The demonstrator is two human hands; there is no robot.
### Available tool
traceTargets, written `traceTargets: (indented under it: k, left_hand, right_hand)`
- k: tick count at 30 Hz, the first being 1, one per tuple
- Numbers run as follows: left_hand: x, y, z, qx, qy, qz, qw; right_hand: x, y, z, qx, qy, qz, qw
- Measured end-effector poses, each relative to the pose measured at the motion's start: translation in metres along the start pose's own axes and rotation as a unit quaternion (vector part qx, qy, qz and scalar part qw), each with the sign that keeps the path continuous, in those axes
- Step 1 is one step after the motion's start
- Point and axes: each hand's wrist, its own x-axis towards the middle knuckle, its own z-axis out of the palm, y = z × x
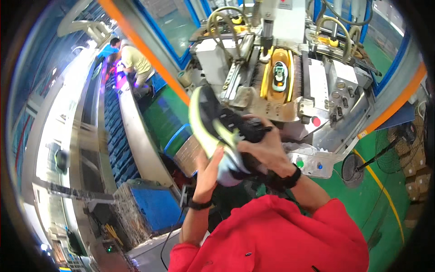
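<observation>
Clearly, the right hand [270, 150] grips the shoe [221, 128] by its upper; left of the shoe, the left hand [207, 174] braces outstretched fingers, best spread evenly along the sole [200, 127].

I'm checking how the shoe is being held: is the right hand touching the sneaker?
Touching. The head view shows the right hand gripping the sneaker at its dark upper, with no visible gap.
</observation>
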Motion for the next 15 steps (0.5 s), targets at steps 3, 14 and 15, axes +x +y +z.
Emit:
traceTargets:
  k: [3, 14, 15]
  left_hand:
    - [0.074, -0.023, 0.067, 0.015, -0.119, 0.028, 0.992]
    - [0.332, -0.145, 0.236, 0.316, -0.057, 0.082, 0.943]
    - [0.342, -0.151, 0.25, 0.331, -0.088, 0.076, 0.937]
  right_hand:
    - [0.006, 0.006, -0.086, -0.016, 0.123, 0.008, 0.992]
    - [0.005, -0.004, -0.248, -0.139, 0.411, -0.033, 0.901]
    - [0.002, -0.003, -0.254, -0.146, 0.419, -0.032, 0.895]
